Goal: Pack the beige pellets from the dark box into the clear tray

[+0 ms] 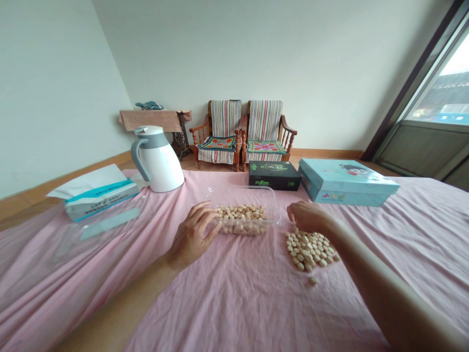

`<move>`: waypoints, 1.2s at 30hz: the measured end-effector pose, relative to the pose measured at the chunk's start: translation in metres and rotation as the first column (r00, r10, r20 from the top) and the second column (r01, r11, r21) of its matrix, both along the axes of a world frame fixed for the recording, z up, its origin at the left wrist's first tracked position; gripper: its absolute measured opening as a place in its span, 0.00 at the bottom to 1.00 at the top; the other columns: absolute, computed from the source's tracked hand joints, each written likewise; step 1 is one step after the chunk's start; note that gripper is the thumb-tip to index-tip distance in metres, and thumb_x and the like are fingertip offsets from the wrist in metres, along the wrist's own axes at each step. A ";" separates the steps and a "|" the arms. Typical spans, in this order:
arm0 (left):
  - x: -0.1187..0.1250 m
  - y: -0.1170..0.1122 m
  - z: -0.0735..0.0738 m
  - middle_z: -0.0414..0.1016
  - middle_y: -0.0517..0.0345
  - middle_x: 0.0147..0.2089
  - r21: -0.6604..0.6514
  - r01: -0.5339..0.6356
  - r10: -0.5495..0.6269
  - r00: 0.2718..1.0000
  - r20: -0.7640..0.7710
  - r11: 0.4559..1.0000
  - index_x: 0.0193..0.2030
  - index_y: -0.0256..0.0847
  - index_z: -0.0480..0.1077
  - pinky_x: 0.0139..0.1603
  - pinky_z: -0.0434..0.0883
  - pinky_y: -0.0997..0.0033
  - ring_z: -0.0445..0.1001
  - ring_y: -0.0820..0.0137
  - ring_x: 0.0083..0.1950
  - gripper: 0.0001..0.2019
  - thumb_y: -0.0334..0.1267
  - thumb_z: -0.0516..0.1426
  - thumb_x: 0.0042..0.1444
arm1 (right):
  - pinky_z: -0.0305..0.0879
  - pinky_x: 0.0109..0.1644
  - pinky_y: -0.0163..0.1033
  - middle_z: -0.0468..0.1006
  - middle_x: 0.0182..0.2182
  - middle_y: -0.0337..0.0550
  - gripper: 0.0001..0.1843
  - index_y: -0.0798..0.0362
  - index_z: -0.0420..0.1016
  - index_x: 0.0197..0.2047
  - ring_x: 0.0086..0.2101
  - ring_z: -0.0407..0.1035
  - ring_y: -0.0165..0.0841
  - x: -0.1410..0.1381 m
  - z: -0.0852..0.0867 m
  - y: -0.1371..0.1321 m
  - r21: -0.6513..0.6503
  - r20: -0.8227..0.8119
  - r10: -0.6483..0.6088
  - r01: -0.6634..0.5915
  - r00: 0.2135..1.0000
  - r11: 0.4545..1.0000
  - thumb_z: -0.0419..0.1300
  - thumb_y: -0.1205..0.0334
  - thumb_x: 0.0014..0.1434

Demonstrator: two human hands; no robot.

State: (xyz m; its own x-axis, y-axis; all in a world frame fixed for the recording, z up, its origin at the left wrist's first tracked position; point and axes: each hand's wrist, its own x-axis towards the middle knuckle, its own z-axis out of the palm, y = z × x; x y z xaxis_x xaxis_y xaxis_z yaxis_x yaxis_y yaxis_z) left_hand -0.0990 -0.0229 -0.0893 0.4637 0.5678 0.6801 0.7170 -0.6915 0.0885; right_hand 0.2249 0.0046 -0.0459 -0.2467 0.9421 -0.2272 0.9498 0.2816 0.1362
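Observation:
A clear plastic container (273, 203) sits in the middle of the table, with many small pale rounded pieces (242, 215) in it. My left hand (194, 232) grips its left side, the fingers over the rim and the thumb at the front. To the right of the container, a pile of the same kind of pale pieces (309, 250) lies on the cloth. Just above the pile's far edge is my right hand (306, 216), its fingers curled down and together; whatever they hold is hidden. One loose piece (312, 280) lies nearer to me.
A pink cloth (234, 293) with folds covers the table. On the left are a tissue pack (102, 193), a clear plastic lid (106, 227) and a white-and-grey jug (159, 161). A black box (274, 175) and a light-blue box (348, 182) stand at the back right.

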 end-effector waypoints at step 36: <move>-0.001 -0.002 0.000 0.73 0.53 0.47 -0.020 -0.009 0.010 1.000 0.010 1.000 0.47 0.41 0.67 0.61 0.66 0.55 0.64 0.61 0.60 0.10 0.33 0.55 0.58 | 0.61 0.41 0.35 0.78 0.36 0.51 0.09 0.56 0.76 0.33 0.40 0.72 0.38 -0.006 -0.013 0.006 -0.012 -0.130 0.119 -0.122 0.984 0.992 0.58 0.72 0.47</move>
State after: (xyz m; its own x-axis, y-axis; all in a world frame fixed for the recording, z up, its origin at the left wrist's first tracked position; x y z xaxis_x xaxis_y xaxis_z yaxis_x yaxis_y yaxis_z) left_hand -0.1001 -0.0249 -0.0894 0.4514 0.5859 0.6730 0.7225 -0.6826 0.1096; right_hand 0.2187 0.0106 -0.0591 -0.3867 0.8992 -0.2049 0.9179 0.3966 0.0083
